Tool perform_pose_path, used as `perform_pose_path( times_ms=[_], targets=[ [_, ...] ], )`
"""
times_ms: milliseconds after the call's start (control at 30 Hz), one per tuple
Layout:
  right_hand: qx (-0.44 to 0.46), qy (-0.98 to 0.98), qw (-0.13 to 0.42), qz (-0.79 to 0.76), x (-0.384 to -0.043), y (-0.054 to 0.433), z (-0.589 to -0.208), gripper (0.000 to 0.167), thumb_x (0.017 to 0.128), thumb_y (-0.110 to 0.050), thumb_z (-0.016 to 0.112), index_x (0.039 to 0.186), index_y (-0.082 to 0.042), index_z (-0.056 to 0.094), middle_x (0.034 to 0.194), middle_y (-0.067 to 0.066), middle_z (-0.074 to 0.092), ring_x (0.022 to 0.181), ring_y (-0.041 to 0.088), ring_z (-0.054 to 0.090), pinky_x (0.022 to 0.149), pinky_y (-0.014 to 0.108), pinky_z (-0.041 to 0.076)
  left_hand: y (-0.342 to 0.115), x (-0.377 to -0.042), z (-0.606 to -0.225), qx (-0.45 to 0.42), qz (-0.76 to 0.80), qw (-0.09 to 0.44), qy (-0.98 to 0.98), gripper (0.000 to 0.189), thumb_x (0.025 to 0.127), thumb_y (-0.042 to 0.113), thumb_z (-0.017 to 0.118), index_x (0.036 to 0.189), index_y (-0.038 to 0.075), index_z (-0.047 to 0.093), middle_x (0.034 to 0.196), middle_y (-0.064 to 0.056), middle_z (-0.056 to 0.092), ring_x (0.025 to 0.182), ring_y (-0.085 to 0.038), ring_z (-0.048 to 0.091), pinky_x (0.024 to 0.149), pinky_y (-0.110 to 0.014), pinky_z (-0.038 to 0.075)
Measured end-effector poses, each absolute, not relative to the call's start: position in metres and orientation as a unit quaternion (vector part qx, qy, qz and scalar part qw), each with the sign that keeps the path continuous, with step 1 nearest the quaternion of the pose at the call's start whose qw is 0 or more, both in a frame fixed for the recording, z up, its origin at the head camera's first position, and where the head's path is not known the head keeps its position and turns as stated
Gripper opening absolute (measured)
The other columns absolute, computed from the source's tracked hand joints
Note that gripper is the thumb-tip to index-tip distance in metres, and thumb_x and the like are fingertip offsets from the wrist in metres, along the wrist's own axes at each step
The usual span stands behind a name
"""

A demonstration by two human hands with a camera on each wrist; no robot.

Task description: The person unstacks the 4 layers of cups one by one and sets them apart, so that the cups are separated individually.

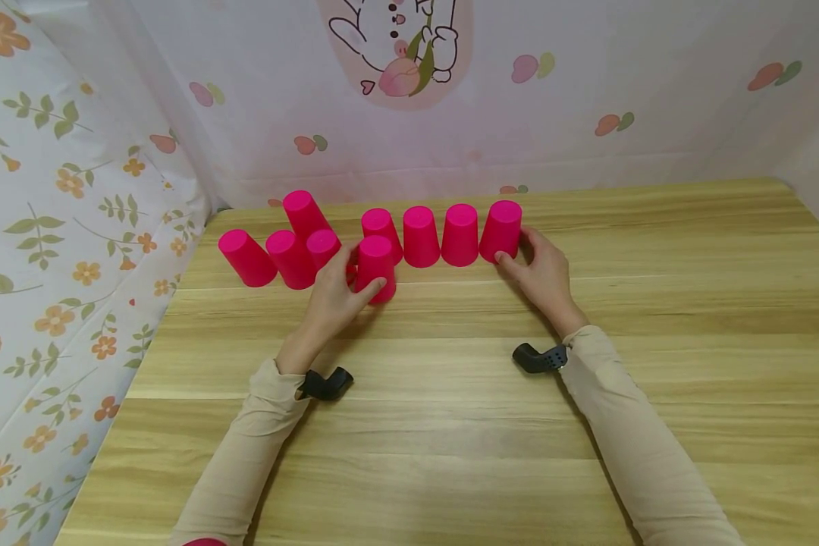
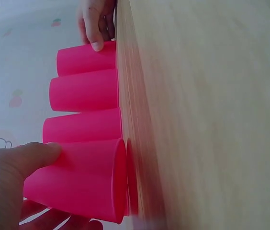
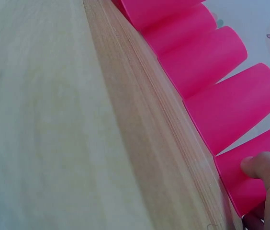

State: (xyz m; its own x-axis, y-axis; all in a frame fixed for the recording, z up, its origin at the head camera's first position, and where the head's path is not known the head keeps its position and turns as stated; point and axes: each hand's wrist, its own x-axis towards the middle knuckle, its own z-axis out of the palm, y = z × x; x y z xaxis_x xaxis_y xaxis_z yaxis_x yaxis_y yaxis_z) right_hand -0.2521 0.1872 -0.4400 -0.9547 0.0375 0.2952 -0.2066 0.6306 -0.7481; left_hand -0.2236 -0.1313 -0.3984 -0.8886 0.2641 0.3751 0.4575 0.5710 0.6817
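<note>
My left hand (image 1: pixel 333 294) grips an upside-down pink plastic cup (image 1: pixel 377 265), thumb on the near side and fingers behind. In the left wrist view that cup (image 2: pixel 77 177) has its rim close to the tabletop; whether it touches is unclear. Behind it runs a row of upside-down pink cups: one partly covered cup (image 1: pixel 378 221), then a second (image 1: pixel 420 236) and a third (image 1: pixel 460 235). At the row's right end, my right hand (image 1: pixel 547 279) holds the last cup (image 1: pixel 503 227) near its base, the thumb (image 3: pixel 259 165) against its side.
Left of my left hand stand more upside-down pink cups: an outer one (image 1: pixel 248 259), one beside it (image 1: pixel 290 261), one partly hidden (image 1: pixel 323 244) and one farther back (image 1: pixel 302 211). A patterned curtain (image 1: pixel 573 91) hangs behind the wooden table (image 1: pixel 437 425). Something pink (image 1: pixel 205 542) peeks in at the bottom edge.
</note>
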Motion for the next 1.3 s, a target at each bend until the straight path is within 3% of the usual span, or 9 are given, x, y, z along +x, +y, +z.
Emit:
perform_pose_path(
  times_ms=[400, 867, 1300],
  targets=[
    [0.046, -0.891, 0.145, 0.429, -0.2514, 0.1879, -0.4397, 0.056, 0.084, -0.027, 0.066, 0.129, 0.002, 0.050, 0.125, 0.019, 0.055, 0.117, 0.034, 0.050, 0.098, 0.046, 0.037, -0.1313, -0.2243, -0.4002, -0.211, -0.423, 0.108, -0.875, 0.059, 0.078, 0.011, 0.075, 0.127, -0.002, 0.044, 0.114, -0.015, 0.058, 0.100, -0.027, 0.056, 0.080, -0.041, 0.052],
    [0.045, -0.891, 0.140, 0.429, -0.2515, 0.1868, -0.4389, 0.055, 0.084, -0.026, 0.066, 0.130, 0.002, 0.049, 0.126, 0.019, 0.054, 0.118, 0.034, 0.049, 0.099, 0.046, 0.036, -0.1328, -0.2259, -0.4040, -0.219, -0.410, 0.113, -0.878, 0.059, 0.076, 0.011, 0.076, 0.124, -0.003, 0.047, 0.107, -0.014, 0.060, 0.089, -0.028, 0.055, 0.072, -0.041, 0.050],
    [0.048, -0.893, 0.138, 0.426, -0.2520, 0.1874, -0.4389, 0.055, 0.085, -0.026, 0.065, 0.130, 0.002, 0.049, 0.126, 0.020, 0.054, 0.117, 0.035, 0.049, 0.098, 0.048, 0.036, -0.1336, -0.2258, -0.4052, -0.217, -0.407, 0.108, -0.880, 0.059, 0.077, 0.012, 0.076, 0.126, -0.001, 0.046, 0.109, -0.014, 0.059, 0.090, -0.028, 0.054, 0.074, -0.041, 0.050]
  ],
)
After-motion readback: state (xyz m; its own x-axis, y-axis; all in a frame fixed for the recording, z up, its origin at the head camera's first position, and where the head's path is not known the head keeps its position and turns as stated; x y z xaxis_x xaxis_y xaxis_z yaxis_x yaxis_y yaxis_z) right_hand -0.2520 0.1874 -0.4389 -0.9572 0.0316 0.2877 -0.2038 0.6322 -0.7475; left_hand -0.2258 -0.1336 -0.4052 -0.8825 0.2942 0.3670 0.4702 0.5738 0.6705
